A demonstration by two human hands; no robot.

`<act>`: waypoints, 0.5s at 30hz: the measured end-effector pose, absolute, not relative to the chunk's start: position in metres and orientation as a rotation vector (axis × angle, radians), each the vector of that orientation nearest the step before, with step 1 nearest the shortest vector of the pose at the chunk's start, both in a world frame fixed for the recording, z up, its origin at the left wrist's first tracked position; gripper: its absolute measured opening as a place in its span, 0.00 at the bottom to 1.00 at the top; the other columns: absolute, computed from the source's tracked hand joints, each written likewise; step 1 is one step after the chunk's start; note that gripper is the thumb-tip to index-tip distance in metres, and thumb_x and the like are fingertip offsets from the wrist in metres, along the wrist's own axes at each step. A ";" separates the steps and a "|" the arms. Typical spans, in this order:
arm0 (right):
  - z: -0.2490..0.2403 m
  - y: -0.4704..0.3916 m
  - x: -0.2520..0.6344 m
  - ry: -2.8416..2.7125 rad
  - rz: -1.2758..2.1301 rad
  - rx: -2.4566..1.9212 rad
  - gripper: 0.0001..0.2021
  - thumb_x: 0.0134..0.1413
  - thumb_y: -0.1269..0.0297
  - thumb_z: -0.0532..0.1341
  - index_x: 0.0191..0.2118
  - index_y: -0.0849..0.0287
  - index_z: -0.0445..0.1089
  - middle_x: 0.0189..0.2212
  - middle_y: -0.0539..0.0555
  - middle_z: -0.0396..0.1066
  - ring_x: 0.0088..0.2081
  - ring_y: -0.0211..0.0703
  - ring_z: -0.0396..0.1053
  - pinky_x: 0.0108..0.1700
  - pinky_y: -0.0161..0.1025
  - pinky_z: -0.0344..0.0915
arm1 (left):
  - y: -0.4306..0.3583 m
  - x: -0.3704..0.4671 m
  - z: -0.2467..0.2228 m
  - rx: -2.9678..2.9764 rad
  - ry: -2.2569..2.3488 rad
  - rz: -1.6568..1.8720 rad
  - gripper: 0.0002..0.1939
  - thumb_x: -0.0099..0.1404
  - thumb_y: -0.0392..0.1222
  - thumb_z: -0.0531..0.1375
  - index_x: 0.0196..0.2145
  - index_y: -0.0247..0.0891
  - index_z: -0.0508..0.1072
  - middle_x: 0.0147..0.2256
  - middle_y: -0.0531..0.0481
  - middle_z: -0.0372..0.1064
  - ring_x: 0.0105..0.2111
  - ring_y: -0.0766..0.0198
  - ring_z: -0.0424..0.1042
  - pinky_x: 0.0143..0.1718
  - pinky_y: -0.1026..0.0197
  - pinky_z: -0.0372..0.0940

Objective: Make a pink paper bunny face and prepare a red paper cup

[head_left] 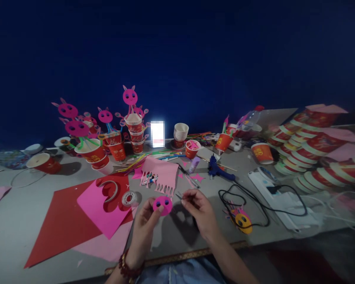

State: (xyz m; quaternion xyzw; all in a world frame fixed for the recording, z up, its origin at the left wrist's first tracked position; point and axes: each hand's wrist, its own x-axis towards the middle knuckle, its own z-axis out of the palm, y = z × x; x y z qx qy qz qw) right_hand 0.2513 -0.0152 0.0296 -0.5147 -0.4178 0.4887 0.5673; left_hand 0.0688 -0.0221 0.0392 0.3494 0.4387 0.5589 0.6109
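Note:
In my left hand (144, 219) a round magenta paper face (163, 205) with two dark eyes is pinched between thumb and fingers. My right hand (198, 207) is closed just to the right of it, fingertips together on something thin and greyish (179, 195) whose kind I cannot make out. A small gap separates that thin thing from the face. Beyond both hands lies a light pink paper sheet (162, 169) with a row of cut-outs along its near edge. A roll of tape (128, 198) rests to the left of my left hand.
Red paper (56, 221) and magenta paper (106, 221) lie at left. Decorated paper cups (116, 152) stand behind. A blue glue gun (220, 170) and its black cable lie right, near a white power strip (281, 205), a yellow paper face (243, 224) and stacked cups (307, 157).

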 end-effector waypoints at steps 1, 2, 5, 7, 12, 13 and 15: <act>0.027 -0.014 0.256 -1.051 1.153 -1.254 0.09 0.49 0.59 0.70 0.34 0.57 0.73 0.27 0.48 0.73 0.28 0.41 0.69 0.32 0.35 0.66 | -0.021 0.066 0.037 0.799 1.025 1.305 0.13 0.58 0.48 0.70 0.32 0.37 0.74 0.30 0.52 0.72 0.33 0.64 0.70 0.37 0.65 0.65; 0.024 -0.013 0.259 -1.146 1.148 -1.312 0.08 0.52 0.58 0.68 0.33 0.57 0.73 0.25 0.47 0.72 0.25 0.40 0.67 0.29 0.35 0.63 | -0.020 0.063 0.035 0.793 1.038 1.318 0.13 0.58 0.48 0.70 0.33 0.38 0.75 0.31 0.52 0.73 0.33 0.64 0.70 0.38 0.65 0.65; 0.021 -0.013 0.264 -1.599 0.991 -1.506 0.07 0.60 0.63 0.61 0.32 0.56 0.73 0.23 0.47 0.70 0.24 0.41 0.67 0.28 0.36 0.60 | -0.018 0.055 0.029 0.788 1.078 1.333 0.13 0.58 0.49 0.70 0.35 0.38 0.76 0.32 0.51 0.74 0.34 0.64 0.71 0.39 0.65 0.67; 0.022 -0.014 0.262 -1.944 0.810 -1.589 0.06 0.60 0.68 0.60 0.33 0.57 0.73 0.28 0.51 0.74 0.33 0.45 0.71 0.35 0.37 0.62 | -0.018 0.051 0.026 0.800 1.098 1.334 0.13 0.58 0.49 0.70 0.35 0.38 0.76 0.33 0.51 0.74 0.34 0.63 0.72 0.40 0.64 0.68; 0.024 -0.013 0.248 -2.207 0.656 -1.678 0.07 0.59 0.73 0.59 0.40 0.59 0.73 0.41 0.59 0.74 0.44 0.51 0.71 0.44 0.41 0.63 | -0.021 0.049 0.026 0.836 1.102 1.298 0.13 0.59 0.50 0.69 0.34 0.37 0.76 0.33 0.50 0.74 0.34 0.63 0.71 0.39 0.64 0.67; 0.025 -0.012 0.245 -2.224 0.644 -1.697 0.08 0.58 0.74 0.59 0.42 0.59 0.73 0.42 0.59 0.74 0.45 0.52 0.71 0.46 0.41 0.63 | -0.022 0.049 0.025 0.845 1.103 1.292 0.14 0.59 0.50 0.69 0.34 0.37 0.76 0.32 0.50 0.74 0.34 0.64 0.71 0.38 0.65 0.67; 0.026 -0.009 0.241 -2.250 0.632 -1.719 0.10 0.56 0.76 0.59 0.41 0.59 0.72 0.43 0.59 0.74 0.47 0.52 0.71 0.47 0.41 0.63 | -0.023 0.050 0.024 0.862 1.117 1.291 0.14 0.59 0.50 0.70 0.34 0.36 0.76 0.31 0.50 0.73 0.32 0.65 0.69 0.35 0.66 0.65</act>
